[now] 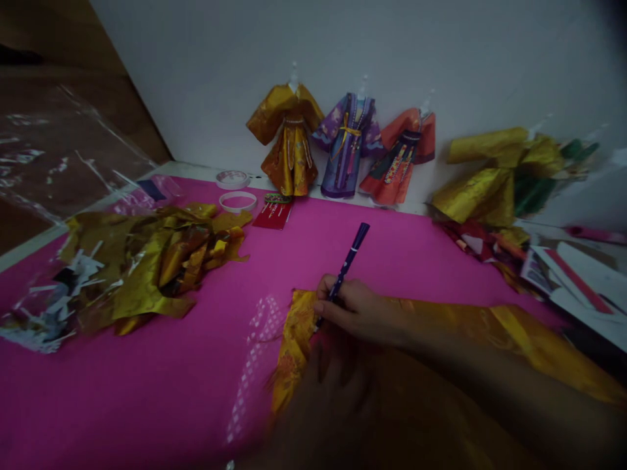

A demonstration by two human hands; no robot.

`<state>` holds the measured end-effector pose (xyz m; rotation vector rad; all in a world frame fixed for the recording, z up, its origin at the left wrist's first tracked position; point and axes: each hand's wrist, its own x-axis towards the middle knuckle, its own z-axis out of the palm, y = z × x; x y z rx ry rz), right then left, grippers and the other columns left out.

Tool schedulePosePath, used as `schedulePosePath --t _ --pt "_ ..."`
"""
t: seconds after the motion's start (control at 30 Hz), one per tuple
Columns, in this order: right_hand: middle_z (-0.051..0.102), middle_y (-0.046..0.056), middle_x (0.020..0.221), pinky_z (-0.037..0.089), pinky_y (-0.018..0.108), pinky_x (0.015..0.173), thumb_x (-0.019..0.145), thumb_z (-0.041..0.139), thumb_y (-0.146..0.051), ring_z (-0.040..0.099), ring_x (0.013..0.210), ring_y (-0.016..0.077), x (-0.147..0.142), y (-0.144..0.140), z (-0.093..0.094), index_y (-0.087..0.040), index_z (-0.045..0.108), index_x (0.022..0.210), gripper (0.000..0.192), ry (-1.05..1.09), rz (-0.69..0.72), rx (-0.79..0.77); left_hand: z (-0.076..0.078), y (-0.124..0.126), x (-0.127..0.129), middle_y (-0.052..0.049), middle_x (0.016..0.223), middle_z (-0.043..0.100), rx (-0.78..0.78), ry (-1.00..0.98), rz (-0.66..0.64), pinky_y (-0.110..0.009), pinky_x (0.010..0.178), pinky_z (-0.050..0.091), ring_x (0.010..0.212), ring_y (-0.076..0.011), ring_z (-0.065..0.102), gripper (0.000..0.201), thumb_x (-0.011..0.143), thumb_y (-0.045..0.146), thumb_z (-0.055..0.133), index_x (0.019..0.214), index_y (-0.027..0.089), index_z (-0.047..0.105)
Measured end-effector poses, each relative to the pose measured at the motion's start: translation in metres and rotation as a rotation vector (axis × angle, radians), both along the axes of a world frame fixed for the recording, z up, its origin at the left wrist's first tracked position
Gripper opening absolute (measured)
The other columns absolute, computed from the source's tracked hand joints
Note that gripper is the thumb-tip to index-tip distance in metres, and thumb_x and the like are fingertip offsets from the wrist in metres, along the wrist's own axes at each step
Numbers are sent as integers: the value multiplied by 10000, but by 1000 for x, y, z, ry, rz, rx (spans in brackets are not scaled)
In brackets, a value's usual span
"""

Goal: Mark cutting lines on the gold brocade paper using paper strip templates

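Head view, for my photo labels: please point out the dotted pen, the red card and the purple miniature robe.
Dotted pen [347,264]: head view, on its barrel.
Red card [272,216]: head view, on its face.
Purple miniature robe [340,161]: head view, on its skirt front.

No text is legible; the white marks on the red card [275,219] are too small to read.

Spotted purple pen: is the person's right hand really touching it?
Touching. The head view shows the right hand closed around the lower part of the spotted purple pen, with no gap.
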<state>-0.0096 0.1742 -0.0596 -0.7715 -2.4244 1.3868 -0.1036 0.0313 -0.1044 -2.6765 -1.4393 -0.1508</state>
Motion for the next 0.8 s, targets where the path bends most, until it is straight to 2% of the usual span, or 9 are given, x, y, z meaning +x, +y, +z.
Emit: schedulePosePath --t 0.2,0.4,0.6,0.8 --pt "558 -39 702 393 261 619 937 515 -285 504 640 122 0 0 0 -218 474 843 122 -7 6 9 5 2 1 -120 1323 663 -102 -14 -1 -656 942 484 1159 -391 617 406 977 347 460 1343 227 589" --pt "561 -33 714 398 269 631 935 507 -281 508 663 132 -1 0 -1 -220 475 849 110 -20 -3 16 3 0 1 -83 1280 696 -36 -36 11 -652 921 493 1113 -389 647 365 991 347 450 1291 251 634" --pt "551 -36 725 399 265 635 944 507 -288 499 667 126 1 1 -2 -217 477 846 125 8 -6 8 2 0 0 -119 1291 684 -19 -15 12 -635 925 475 1145 -394 626 394 970 373 490 1320 240 612" --pt "522 -48 699 387 253 600 950 512 -304 474 628 114 4 0 -2 -216 470 846 142 36 -28 -44 4 1 0 -95 1226 710 -39 -12 -5 -628 917 497 1094 -381 650 401 978 386 449 1311 221 598"
